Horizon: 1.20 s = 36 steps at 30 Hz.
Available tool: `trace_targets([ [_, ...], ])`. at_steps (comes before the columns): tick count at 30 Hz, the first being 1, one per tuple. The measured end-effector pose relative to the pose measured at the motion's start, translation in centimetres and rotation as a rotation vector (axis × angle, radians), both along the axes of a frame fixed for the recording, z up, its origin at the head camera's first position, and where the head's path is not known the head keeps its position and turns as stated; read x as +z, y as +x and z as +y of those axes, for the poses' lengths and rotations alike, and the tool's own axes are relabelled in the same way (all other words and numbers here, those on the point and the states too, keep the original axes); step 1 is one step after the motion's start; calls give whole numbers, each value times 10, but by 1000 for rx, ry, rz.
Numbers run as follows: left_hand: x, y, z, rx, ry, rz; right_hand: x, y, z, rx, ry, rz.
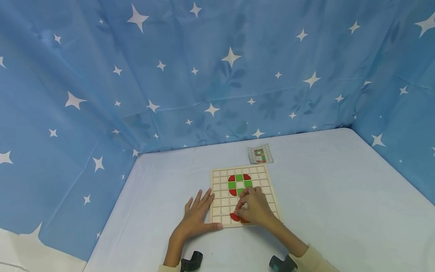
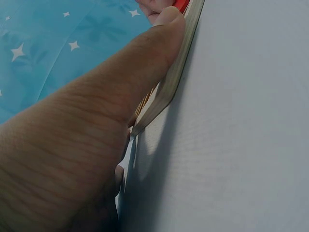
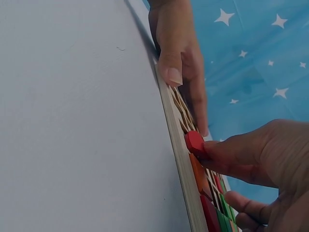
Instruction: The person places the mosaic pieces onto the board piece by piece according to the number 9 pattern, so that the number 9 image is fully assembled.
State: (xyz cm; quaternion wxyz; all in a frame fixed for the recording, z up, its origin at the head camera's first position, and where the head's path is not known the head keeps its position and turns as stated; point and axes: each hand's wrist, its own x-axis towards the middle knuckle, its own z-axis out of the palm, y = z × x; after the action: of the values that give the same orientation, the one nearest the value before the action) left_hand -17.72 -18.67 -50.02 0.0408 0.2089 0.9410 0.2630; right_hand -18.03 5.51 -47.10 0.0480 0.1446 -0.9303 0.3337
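A square wooden grid board [image 1: 225, 202] lies on the white table. My left hand [image 1: 195, 219] rests at its near left corner, fingers spread along the left side and thumb on the front edge. My right hand [image 1: 256, 207] pinches a red rounded piece [image 3: 195, 144] between thumb and finger at the board's front row. Beside that piece sits an orange piece [image 3: 197, 171], partly under the right hand in the head view. Farther up the board, green pieces [image 1: 239, 177] and red rounded pieces [image 1: 232, 178] form a ring. The right hand hides other cells.
Behind the board lies a small pattern card [image 1: 261, 154] printed with a grid and a red, green and orange figure. A blue curtain [image 1: 210, 83] with white stars hangs along the back and sides of the white table [image 1: 326, 189].
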Motion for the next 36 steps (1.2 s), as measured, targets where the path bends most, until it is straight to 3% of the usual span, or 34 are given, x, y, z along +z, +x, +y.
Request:
trace_targets([
  [9, 3, 0, 0, -4, -3, 1, 0, 0, 1, 41, 23, 17],
  [21, 3, 1, 0, -12, 4, 1, -2, -1, 8, 225, 73, 107],
  [36, 3, 1, 0, -8, -9, -4, -9, -4, 13, 245, 72, 121],
])
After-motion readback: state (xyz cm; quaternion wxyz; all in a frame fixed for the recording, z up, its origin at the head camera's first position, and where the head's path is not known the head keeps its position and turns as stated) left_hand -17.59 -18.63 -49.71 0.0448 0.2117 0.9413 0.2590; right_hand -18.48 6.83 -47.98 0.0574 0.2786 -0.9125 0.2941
